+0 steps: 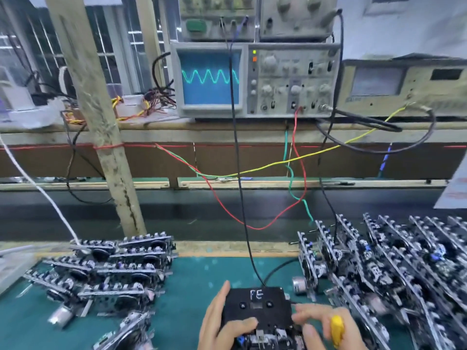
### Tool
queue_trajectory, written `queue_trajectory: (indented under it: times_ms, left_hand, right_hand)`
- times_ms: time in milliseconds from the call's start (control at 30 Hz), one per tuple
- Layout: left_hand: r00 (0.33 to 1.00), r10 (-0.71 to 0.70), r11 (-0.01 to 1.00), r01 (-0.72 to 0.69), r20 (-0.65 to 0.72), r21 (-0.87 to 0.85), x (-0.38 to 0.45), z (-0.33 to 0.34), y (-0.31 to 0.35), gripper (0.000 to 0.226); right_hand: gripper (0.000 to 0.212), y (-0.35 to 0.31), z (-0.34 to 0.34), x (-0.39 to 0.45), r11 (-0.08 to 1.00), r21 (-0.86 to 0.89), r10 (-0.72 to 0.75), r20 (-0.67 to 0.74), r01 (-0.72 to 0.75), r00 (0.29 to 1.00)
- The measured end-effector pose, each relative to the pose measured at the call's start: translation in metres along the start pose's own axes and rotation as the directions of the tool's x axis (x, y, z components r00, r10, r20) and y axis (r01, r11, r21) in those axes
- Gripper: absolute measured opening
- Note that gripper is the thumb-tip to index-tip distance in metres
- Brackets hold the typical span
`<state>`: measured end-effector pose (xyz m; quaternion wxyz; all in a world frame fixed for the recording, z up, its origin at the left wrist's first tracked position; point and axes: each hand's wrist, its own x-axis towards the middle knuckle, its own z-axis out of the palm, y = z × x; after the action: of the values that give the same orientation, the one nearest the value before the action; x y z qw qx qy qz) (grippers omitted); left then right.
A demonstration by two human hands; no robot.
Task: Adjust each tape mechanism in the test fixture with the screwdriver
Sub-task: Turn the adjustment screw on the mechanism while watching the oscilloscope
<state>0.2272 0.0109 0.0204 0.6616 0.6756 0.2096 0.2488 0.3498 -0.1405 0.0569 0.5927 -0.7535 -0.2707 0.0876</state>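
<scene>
A black test cassette marked "FE" (256, 308) sits in a tape mechanism (265, 339) at the bottom centre of the green mat. My left hand (219, 322) grips the cassette's left side, thumb lying on its lower face. My right hand (326, 327) holds a yellow-handled screwdriver (337, 330), its fingers reaching to the cassette's right edge. The screwdriver's tip is hidden. A black cable (240, 178) runs from the cassette up to the oscilloscope (255, 79), whose blue screen shows a green sine wave.
Stacked tape mechanisms (111, 271) lie on the left of the mat; a large pile of mechanisms (384, 269) stands on edge at the right. Red, green and yellow wires (252, 170) hang across the middle. A wooden post (101, 122) rises at left.
</scene>
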Motion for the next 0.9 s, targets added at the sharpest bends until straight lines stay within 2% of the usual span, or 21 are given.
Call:
queue_trajectory:
  times_ms: [33, 67, 133, 167, 200, 233, 267, 300, 333, 367, 467, 533, 600, 700, 767, 900]
  left_hand:
    - [0.998, -0.061, 0.998, 0.06, -0.028, -0.006, 0.004, 0.005, 0.003, 0.057]
    - [0.995, -0.088, 0.996, 0.087, -0.056, -0.024, 0.005, 0.01, 0.002, 0.062]
    - [0.998, -0.053, 0.998, 0.054, -0.045, 0.019, 0.004, 0.009, -0.004, 0.079]
    - [0.996, -0.017, 0.997, 0.023, -0.09, 0.075, 0.002, 0.011, -0.007, 0.079]
    - [0.993, 0.056, 0.987, -0.039, -0.105, 0.155, 0.001, 0.01, -0.008, 0.076]
    - [0.982, 0.182, 0.942, -0.159, -0.051, 0.294, 0.0, 0.01, -0.014, 0.074]
    - [0.947, 0.317, 0.853, -0.306, 0.045, 0.423, -0.003, 0.007, -0.023, 0.071]
    - [0.908, 0.405, 0.764, -0.402, 0.111, 0.505, -0.007, 0.004, -0.031, 0.068]
    - [0.886, 0.445, 0.714, -0.439, 0.13, 0.546, -0.011, 0.003, -0.035, 0.066]
    - [0.884, 0.454, 0.723, -0.438, 0.11, 0.534, -0.013, 0.004, -0.037, 0.064]
    - [0.9, 0.436, 0.776, -0.383, 0.012, 0.501, -0.017, 0.011, -0.026, 0.06]
    - [0.92, 0.391, 0.798, -0.347, 0.014, 0.493, -0.02, 0.011, -0.023, 0.064]
    - [0.933, 0.358, 0.799, -0.326, 0.036, 0.505, -0.022, 0.011, -0.019, 0.073]
    - [0.936, 0.35, 0.795, -0.322, 0.044, 0.515, -0.022, 0.011, -0.019, 0.078]
    - [0.93, 0.364, 0.793, -0.337, 0.049, 0.507, -0.022, 0.01, -0.019, 0.076]
    - [0.934, 0.356, 0.795, -0.327, 0.045, 0.511, -0.022, 0.01, -0.018, 0.074]
  right_hand:
    - [0.068, -0.003, -0.001, 0.001, 1.0, 0.014, 0.009, -0.047, -0.008, 0.999]
    - [0.068, 0.0, -0.003, 0.003, 1.0, 0.002, 0.018, -0.006, -0.018, 1.0]
    - [0.052, 0.021, -0.005, 0.003, 0.995, -0.018, 0.104, 0.149, -0.102, 0.983]
    - [0.038, 0.032, -0.008, 0.002, 0.993, -0.034, 0.117, 0.142, -0.113, 0.983]
    - [0.03, 0.038, -0.009, -0.002, 0.99, -0.066, 0.128, 0.111, -0.121, 0.986]
    - [0.03, 0.044, -0.009, -0.005, 0.989, -0.085, 0.127, 0.08, -0.12, 0.989]
    - [0.035, 0.044, -0.008, -0.009, 0.99, -0.114, 0.092, 0.062, -0.085, 0.994]
    - [0.034, 0.042, -0.009, -0.017, 0.983, -0.184, 0.001, 0.032, 0.005, 1.0]
    - [0.029, 0.034, -0.013, -0.019, 0.964, -0.248, -0.104, -0.004, 0.099, 0.995]
    - [0.027, 0.027, -0.017, -0.025, 0.943, -0.29, -0.173, -0.007, 0.164, 0.985]
    - [0.031, 0.003, -0.035, -0.026, 0.927, -0.281, -0.231, 0.089, 0.247, 0.969]
    - [0.025, -0.019, -0.041, -0.025, 0.912, -0.258, -0.335, -0.023, 0.318, 0.942]
    - [0.02, -0.041, -0.041, -0.022, 0.917, -0.138, -0.39, -0.106, 0.375, 0.915]
    - [0.016, -0.052, -0.027, -0.019, 0.938, 0.002, -0.346, 0.041, 0.346, 0.937]
    - [0.016, -0.054, -0.016, -0.017, 0.933, -0.022, -0.354, 0.114, 0.358, 0.928]
    - [0.012, -0.053, -0.005, -0.013, 0.912, -0.057, -0.395, 0.153, 0.407, 0.906]
